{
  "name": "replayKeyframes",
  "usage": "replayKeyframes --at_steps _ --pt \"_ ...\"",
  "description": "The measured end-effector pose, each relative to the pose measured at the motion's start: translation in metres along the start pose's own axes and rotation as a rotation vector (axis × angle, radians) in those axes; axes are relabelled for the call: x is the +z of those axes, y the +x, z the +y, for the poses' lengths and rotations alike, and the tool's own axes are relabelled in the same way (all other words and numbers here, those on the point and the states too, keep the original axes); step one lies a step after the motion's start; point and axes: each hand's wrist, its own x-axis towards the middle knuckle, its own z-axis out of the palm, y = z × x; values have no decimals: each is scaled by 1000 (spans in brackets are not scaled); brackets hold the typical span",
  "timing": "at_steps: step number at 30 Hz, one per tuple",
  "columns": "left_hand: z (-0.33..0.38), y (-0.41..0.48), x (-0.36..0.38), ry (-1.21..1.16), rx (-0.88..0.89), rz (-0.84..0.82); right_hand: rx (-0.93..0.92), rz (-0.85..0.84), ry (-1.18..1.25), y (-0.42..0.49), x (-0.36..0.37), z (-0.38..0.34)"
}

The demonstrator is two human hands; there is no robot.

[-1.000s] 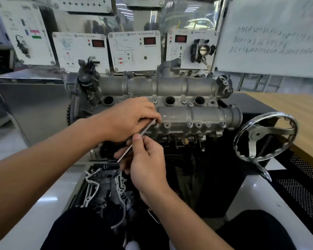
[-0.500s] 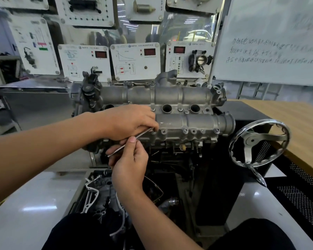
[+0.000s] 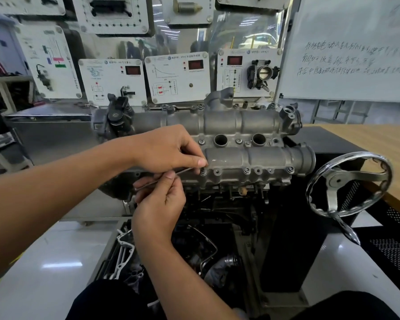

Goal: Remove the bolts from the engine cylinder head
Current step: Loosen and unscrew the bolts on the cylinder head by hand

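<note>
A grey aluminium engine cylinder head sits on a stand in the middle of the head view, with several bolts along its front flange. A thin metal key wrench reaches to the leftmost front bolt. My left hand pinches the wrench's far end at that bolt, thumb pressed near the flange. My right hand is just below and nearer to me, fingers closed on the wrench's long arm. Other bolts stand seated along the flange to the right.
A chromed handwheel juts out at the right of the stand. Loose engine parts and a gasket lie in the tray below. A wooden bench is at far right; training panels and a whiteboard stand behind.
The view has tilted up, so the engine sits lower in frame. Both hands stay on the wrench at the same bolt; the wrench's long arm has swung to a flatter angle.
</note>
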Motion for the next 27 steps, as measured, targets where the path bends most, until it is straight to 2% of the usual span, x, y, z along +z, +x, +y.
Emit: replayKeyframes --at_steps 11,19,27 --pt "10 -4 11 -66 -40 78 56 -71 -77 -10 -28 -9" --pt "12 -6 15 -73 -96 132 79 -192 -380 -12 -58 -35" --pt "15 -5 16 -119 -129 145 98 -281 -564 -7 -82 -62"
